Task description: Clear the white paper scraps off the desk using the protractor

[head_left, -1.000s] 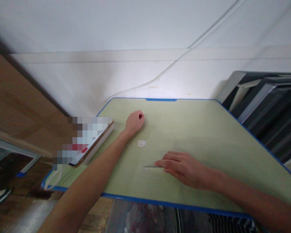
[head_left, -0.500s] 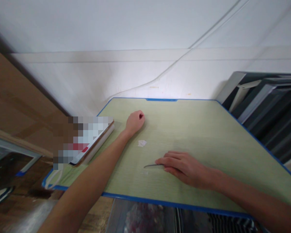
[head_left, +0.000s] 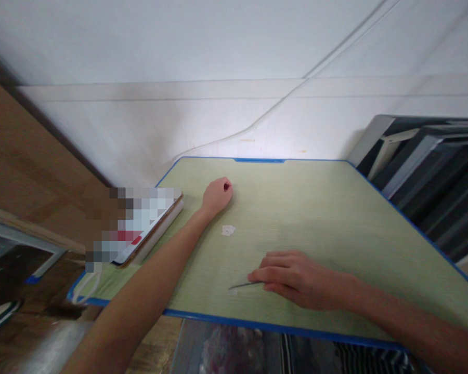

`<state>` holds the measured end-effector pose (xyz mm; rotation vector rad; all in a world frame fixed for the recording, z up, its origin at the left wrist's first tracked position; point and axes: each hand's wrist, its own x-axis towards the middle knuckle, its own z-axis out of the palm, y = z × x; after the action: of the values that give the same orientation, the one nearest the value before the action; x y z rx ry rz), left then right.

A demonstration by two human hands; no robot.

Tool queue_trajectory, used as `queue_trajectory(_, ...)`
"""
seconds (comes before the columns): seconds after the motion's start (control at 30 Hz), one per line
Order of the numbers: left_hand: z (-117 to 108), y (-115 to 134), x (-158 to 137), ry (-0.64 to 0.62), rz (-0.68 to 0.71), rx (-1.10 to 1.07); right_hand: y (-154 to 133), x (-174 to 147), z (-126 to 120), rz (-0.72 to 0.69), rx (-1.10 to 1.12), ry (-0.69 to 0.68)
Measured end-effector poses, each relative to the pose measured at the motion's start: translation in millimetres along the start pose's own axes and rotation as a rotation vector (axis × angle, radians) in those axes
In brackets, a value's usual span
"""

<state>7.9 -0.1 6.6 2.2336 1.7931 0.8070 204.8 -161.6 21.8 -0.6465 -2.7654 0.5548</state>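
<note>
My right hand (head_left: pixel 290 278) is closed in a pinch on slim metal tweezers (head_left: pixel 245 285), which point left, low over the front half of the table. Just under their tip is a small whitish scrap (head_left: pixel 233 292); I cannot tell whether it touches the tip. A little pile of pale scraps (head_left: pixel 228 230) lies farther back, near the table's middle. Beyond that pile, my left hand (head_left: pixel 217 196) rests on the tabletop in a loose fist, with nothing showing in it.
The pale green table (head_left: pixel 315 202) has a blue rim and stands against a white wall. A partly blurred-out boxlike thing (head_left: pixel 159 228) lies at its left edge. Dark panels (head_left: pixel 444 176) lean at the right. A cardboard sheet (head_left: pixel 35 171) rises at the left.
My right hand and the tweezers have come nearer the table's front edge. The small scrap by the tip has shifted the same way. My left hand has stayed in place.
</note>
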Motion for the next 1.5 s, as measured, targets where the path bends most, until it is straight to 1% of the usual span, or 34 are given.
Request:
queue_trajectory(0.23,-0.8,0.6,-0.3,0.0,0.003,0.003,-2.8,1.0,-2.2,-0.035,-0.019,-0.035)
queue_trajectory(0.5,-0.6,0.4,-0.7,0.004,0.004,-0.003,-6.3,-0.8,-0.1,-0.081,0.0,-0.062)
queue_trajectory(0.67,-0.2,0.1,-0.5,0.008,0.002,-0.005,-7.2,0.0,-0.5,-0.101,0.013,-0.056)
queue_trajectory(0.8,0.3,-0.6,0.0,0.007,0.003,-0.006,-8.3,1.7,-2.8,-0.122,0.017,-0.084)
queue_trajectory(1.5,0.1,-0.1,-0.4,0.002,0.0,-0.011,-4.5,-0.7,-0.4,-0.192,0.011,-0.056)
